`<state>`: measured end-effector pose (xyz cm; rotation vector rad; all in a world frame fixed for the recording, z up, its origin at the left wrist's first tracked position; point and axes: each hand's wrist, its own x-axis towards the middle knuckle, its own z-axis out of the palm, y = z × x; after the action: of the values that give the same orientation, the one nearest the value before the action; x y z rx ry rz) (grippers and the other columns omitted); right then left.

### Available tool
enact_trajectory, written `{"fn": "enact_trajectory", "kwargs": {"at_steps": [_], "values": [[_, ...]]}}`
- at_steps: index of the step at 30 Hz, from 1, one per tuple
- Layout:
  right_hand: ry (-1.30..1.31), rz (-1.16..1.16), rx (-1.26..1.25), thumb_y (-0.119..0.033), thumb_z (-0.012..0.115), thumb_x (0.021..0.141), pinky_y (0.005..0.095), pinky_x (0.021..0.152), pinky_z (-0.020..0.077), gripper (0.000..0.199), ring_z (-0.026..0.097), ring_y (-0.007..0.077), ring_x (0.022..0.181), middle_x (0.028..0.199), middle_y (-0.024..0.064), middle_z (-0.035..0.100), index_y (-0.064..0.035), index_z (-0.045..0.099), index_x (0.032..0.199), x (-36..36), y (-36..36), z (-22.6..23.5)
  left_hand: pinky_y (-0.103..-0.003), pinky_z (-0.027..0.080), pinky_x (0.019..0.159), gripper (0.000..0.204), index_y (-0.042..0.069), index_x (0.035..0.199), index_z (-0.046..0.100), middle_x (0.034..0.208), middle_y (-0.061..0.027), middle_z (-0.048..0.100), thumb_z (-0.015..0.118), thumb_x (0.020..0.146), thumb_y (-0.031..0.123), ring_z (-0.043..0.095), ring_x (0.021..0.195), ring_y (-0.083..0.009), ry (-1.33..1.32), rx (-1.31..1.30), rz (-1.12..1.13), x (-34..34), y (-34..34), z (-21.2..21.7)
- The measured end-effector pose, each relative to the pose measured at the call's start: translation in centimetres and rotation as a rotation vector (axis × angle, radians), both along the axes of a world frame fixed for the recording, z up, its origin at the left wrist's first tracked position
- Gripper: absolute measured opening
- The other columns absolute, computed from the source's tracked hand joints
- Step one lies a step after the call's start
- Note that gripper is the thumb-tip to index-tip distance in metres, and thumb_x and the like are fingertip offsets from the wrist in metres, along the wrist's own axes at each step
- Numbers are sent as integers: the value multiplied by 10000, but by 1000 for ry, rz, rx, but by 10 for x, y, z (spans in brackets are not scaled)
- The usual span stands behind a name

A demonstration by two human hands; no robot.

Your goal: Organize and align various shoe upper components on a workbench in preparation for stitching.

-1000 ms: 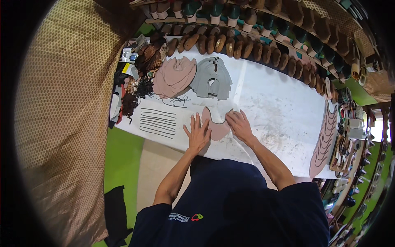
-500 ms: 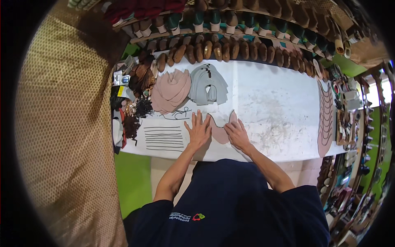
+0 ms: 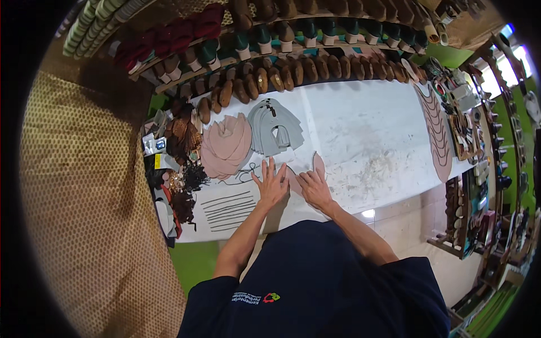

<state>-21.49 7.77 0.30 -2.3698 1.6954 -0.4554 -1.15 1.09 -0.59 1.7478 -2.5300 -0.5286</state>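
Note:
Between my hands a curved pink shoe-upper piece lies on the white-covered table. A dark line runs along part of its inner edge in the earlier view. My left hand rests flat at the piece's left side, fingers spread. With its fingers bent and bunched, my right hand presses on the piece, hiding its middle. To the left lie dark thin strips in a row. Beyond my left hand are some loose dark strips, a fanned pink stack and a fanned grey stack.
Wooden shoe lasts line the table's back, below shelves of shoes. Overlapping pink pieces with dark curved edges lie at the right end. Tassels and small supplies crowd the left end. A patterned curtain hangs at left.
The head view has turned, so the table appears tilted. My right hand has moved nearer to my left along the pink piece, baring more of its right arm. My left hand stays spread.

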Motion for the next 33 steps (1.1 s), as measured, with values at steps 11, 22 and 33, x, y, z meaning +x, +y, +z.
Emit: {"fn": "enact_trajectory", "kwargs": {"at_steps": [11,22,33], "values": [[36,-698,-19,-241,646,985,662,1235,200,439,406,376,1472,1587,141,479,-49,662,1380,-6,14,-1,-853,64,1125,883,27,1626,358,1785,-174,-9,654,948,509,-11,1624,-454,57,85,237,-11,33,4],[-249,-872,14,-275,741,902,664,1228,209,196,487,336,1388,1346,78,664,-98,825,900,-23,3,-1,-695,216,1141,263,192,1003,807,1622,-88,434,784,852,406,260,1556,-327,345,87,664,-37,28,-6],[-343,-905,-104,-228,761,853,619,1197,273,168,508,345,1345,1331,113,667,-77,827,887,-140,47,7,-608,257,1110,278,190,932,818,1491,-81,524,800,814,441,365,1445,-324,504,231,648,-130,38,17]]}}
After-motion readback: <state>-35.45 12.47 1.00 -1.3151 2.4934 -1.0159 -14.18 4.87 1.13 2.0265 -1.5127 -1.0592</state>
